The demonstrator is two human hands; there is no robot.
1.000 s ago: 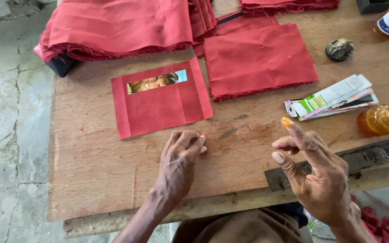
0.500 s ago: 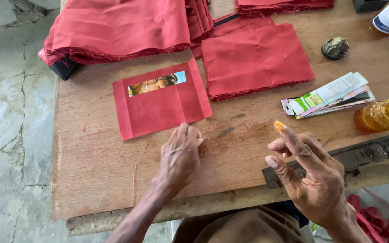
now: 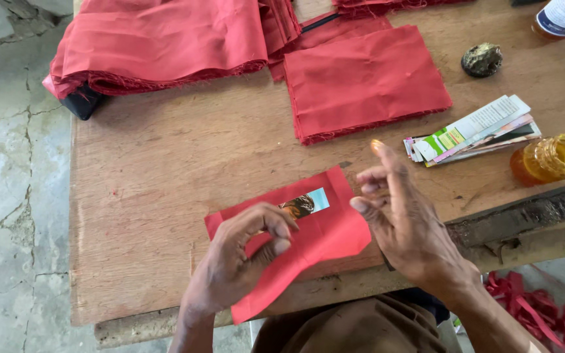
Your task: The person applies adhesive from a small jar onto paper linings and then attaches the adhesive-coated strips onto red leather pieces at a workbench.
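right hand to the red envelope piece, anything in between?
Nothing visible does. The right hand hovers just right of the red paper piece, index finger raised with an orange dab on its tip. The left hand already grips the piece at its near-left part. The glass jar and card stack sit off right.

- Matt red paper envelope [image 3: 325, 238] with a glossy picture slip [image 3: 305, 204].
- Worn, rough wooden table [image 3: 165, 189].
- Red woven cloth pieces [image 3: 364, 78], frayed edges.
- Clear glossy jar [image 3: 554, 159] of amber liquid.
- Glossy printed paper packets [image 3: 472, 129].
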